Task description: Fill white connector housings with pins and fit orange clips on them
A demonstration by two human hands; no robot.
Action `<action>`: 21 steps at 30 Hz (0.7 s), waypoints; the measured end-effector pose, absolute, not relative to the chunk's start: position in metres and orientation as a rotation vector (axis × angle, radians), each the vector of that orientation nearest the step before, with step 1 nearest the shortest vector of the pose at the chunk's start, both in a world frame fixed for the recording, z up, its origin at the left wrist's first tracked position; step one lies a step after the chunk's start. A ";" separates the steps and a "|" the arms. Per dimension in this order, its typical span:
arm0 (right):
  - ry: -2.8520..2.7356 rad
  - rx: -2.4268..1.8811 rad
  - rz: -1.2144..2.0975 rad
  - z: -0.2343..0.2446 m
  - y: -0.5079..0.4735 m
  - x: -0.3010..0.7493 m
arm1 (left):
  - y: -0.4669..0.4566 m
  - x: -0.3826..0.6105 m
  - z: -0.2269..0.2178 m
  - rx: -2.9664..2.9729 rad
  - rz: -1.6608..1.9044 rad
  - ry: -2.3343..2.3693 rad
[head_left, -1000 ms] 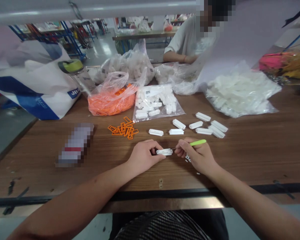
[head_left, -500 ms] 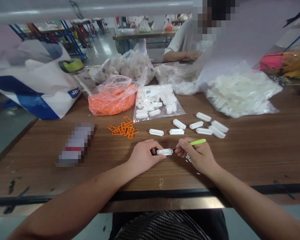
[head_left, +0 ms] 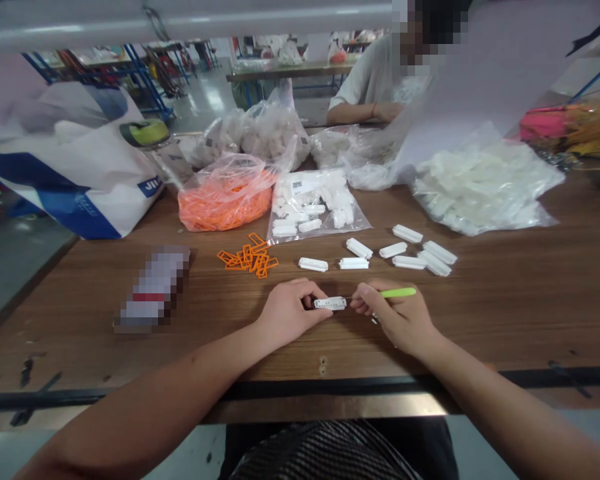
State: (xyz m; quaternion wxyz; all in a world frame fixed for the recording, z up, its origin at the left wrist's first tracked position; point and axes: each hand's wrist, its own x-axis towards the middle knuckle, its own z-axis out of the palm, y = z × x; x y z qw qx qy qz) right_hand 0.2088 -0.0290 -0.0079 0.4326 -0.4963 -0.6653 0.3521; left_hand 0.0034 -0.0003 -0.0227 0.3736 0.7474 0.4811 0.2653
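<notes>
Between thumb and fingers, my left hand (head_left: 291, 309) grips a small white plastic connector housing (head_left: 331, 304) with a row of dark holes facing up. My right hand (head_left: 397, 317) is closed around a thin metal pick with a lime-green handle (head_left: 399, 293). The pick's tip reaches the housing's right end; whether it sits in a hole is too small to tell. A few tiny white bits (head_left: 375, 319) lie on the table, mostly hidden by my right hand. Several similar white housings (head_left: 354, 264) lie beyond my hands, and a pile of orange rectangular frames (head_left: 250, 259) sits to their left.
Behind the loose pieces stand a bag of orange frames (head_left: 225, 200), a bag of white housings (head_left: 310, 200) and a large clear bag of white parts (head_left: 485, 180). A blurred-out object (head_left: 155, 287) lies left. Across the table sits a person (head_left: 365, 87).
My right hand has lowered the green handle to a flatter angle and covers more of the tiny white bits. My left hand and the housing are nearly still.
</notes>
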 end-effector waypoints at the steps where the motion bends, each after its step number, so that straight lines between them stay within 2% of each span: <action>1: -1.590 -1.245 0.923 -0.008 -0.028 0.209 | 0.000 0.003 -0.023 1.913 0.680 1.232; 5: -1.515 -1.244 1.045 -0.009 -0.027 0.209 | 0.000 0.002 -0.023 1.917 0.679 1.229; 15: -1.493 -1.293 1.105 -0.011 -0.025 0.208 | -0.001 0.002 -0.022 1.923 0.675 1.225; 21: -1.681 -1.324 1.001 -0.007 -0.029 0.207 | -0.002 0.004 -0.020 1.921 0.662 1.253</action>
